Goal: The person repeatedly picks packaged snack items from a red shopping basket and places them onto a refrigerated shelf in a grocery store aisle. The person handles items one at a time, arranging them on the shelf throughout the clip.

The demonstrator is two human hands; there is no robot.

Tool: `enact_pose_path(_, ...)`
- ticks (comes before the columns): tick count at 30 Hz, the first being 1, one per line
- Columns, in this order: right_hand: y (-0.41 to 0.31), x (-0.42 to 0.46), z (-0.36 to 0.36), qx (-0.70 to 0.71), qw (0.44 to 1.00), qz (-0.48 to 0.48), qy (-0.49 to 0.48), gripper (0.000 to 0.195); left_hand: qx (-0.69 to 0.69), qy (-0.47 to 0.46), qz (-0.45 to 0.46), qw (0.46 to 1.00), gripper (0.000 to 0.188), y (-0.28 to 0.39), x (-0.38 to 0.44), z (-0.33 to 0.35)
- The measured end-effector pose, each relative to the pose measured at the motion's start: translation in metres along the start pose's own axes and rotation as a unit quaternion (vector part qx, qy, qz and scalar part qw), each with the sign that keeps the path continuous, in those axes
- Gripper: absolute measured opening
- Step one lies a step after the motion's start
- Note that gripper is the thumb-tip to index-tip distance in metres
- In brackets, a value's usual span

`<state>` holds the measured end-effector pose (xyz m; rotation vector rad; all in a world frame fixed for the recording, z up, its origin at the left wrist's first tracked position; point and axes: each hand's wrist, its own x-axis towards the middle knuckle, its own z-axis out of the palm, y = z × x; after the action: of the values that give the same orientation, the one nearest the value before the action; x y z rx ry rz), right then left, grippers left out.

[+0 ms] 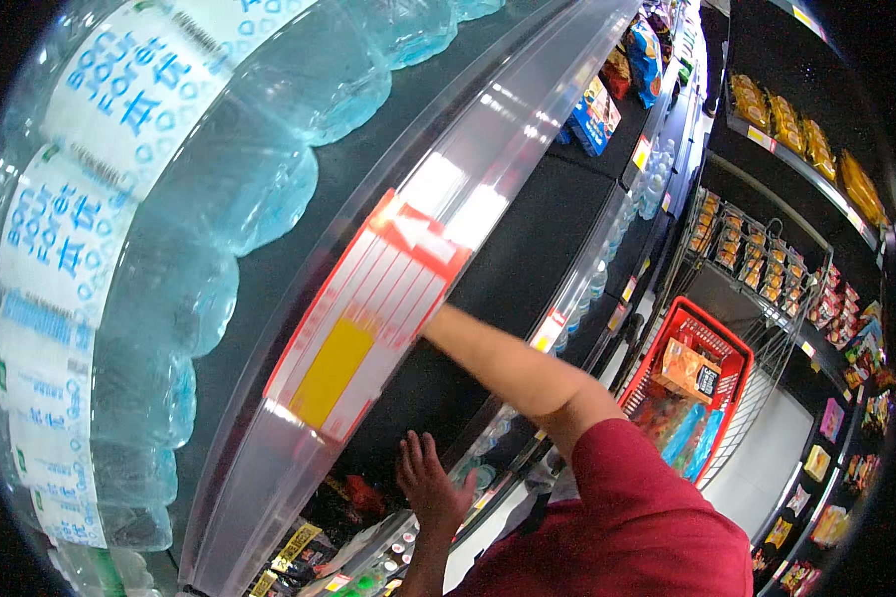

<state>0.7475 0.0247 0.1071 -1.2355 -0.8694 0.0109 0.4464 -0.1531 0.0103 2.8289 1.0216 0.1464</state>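
My right forearm (508, 358) reaches in under a shelf edge. A red-and-white price card (366, 321) in the clear shelf lip hides that hand, so what it touches cannot be seen. My left hand (433, 477) is raised with its fingers apart and nothing in it, in front of the dark lower shelf (552, 224). Whether it touches the shelf is unclear. On the shelf above stands a row of large bluish clear plastic water bottles (194, 194) with white printed labels.
A wire shopping cart (761, 418) holds a red basket (743, 358) with an orange box (688, 367) and other packages. Small bottles (593, 287) line a lower shelf. A blue box (596, 116) and snack bags (644, 60) sit farther along. Packaged snacks (791, 134) fill racks opposite.
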Motion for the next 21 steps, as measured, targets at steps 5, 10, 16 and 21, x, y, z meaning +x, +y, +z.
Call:
enact_pose_path(5, 0.089, 0.111, -0.078, -0.078, 0.980, -0.125, 0.132, 0.030, 0.036, -0.008, -0.005, 0.999, 0.111, 0.007, 0.005, -0.008)
enact_pose_path(10, 0.188, 0.207, -0.197, -0.184, 0.972, -0.022, 0.144, 0.038, 0.021, -0.005, 0.018, 1.000, 0.112, 0.019, 0.017, -0.010)
enact_pose_path(16, 0.182, 0.145, -0.148, -0.031, 0.972, 0.089, 0.216, 0.043, 0.014, -0.017, 0.001, 1.000, 0.115, 0.008, 0.006, -0.005)
enact_pose_path(21, 0.089, 0.030, -0.055, 0.007, 0.987, 0.107, 0.121, 0.034, 0.027, -0.010, -0.013, 0.999, 0.115, 0.007, -0.002, -0.008)
